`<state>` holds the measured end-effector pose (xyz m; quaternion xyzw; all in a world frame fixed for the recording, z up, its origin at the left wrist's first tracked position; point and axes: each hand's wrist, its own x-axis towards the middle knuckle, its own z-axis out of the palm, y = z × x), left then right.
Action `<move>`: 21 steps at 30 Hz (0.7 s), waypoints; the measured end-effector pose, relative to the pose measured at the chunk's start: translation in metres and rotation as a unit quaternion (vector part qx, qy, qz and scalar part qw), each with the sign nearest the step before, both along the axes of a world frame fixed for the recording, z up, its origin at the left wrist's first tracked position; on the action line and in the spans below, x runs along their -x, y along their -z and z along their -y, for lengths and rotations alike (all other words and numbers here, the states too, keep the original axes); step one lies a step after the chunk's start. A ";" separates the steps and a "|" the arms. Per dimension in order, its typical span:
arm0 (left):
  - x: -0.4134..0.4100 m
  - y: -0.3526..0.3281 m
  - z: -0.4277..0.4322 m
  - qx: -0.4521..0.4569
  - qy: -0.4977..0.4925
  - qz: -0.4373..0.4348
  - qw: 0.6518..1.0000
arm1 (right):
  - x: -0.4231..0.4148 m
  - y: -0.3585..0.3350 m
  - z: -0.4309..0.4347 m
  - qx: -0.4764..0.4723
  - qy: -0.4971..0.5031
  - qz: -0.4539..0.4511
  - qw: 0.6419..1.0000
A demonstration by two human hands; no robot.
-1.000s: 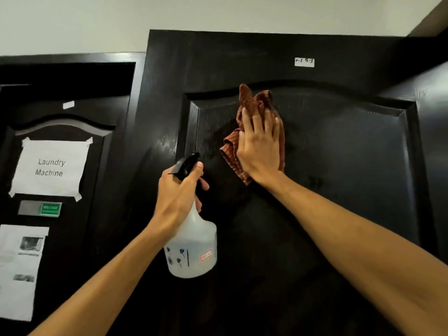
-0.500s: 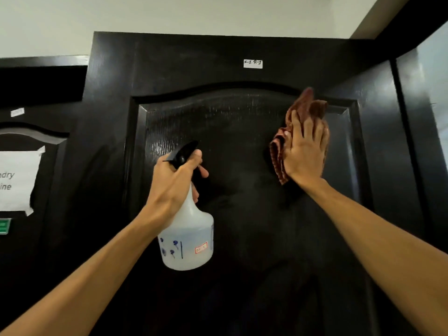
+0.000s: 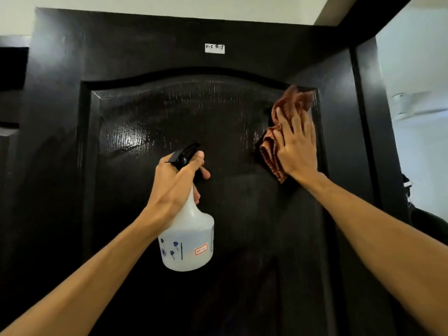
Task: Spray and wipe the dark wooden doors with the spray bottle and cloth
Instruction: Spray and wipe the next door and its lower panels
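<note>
A dark wooden door with an arched raised panel fills the view; its upper panel shines wet. My right hand presses a crumpled reddish-brown checked cloth flat against the panel's upper right corner. My left hand grips the neck of a translucent white spray bottle with a black trigger head, held upright in front of the door's middle, its nozzle facing the panel. A small white label sits on the door above the arch.
The dark door frame runs down the right side, with a bright room beyond it. A second dark door shows at the far left edge. White wall lies above.
My right hand has slid the cloth from the panel's upper left across to its upper right. My view has turned right, so the neighbouring door with paper signs has left the frame. The bottle stays held.
</note>
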<state>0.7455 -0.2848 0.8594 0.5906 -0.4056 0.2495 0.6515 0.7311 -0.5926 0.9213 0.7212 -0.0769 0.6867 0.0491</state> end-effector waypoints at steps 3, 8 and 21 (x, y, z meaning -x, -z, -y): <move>0.004 0.013 0.017 -0.005 0.012 -0.008 1.000 | 0.003 0.040 0.000 0.059 0.024 -0.027 0.998; 0.016 0.048 0.044 -0.020 0.027 -0.022 0.999 | 0.003 0.114 -0.004 0.269 0.034 -0.126 0.954; 0.011 0.122 0.010 -0.019 -0.042 -0.066 0.997 | -0.019 0.153 -0.050 0.312 0.004 -0.141 0.940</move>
